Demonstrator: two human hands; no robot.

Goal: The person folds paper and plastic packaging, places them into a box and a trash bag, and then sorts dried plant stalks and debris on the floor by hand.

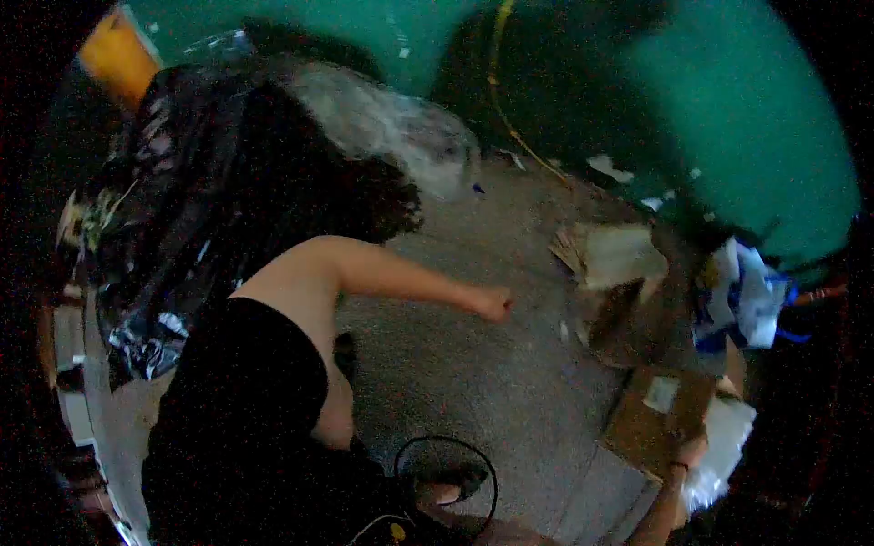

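My left hand (492, 303) is curled into a fist over the grey floor, with nothing visible in it. The left arm stretches across from a black sleeve. At the lower right, my right hand (694, 452), with a dark band at the wrist, grips the edge of a brown cardboard box (657, 420) that carries a pale label. Clear plastic wrap (726, 446) lies right beside that hand. The fingers are blurred and partly hidden by the box edge.
Open cardboard (624, 259) and a white-and-blue bag (742, 296) lie beyond the box. Large black plastic bags (209, 173) and clear plastic sheeting (391, 118) fill the upper left. Paper scraps (610, 168) dot the floor by a green surface. A black cable loop (495, 482) is near a foot.
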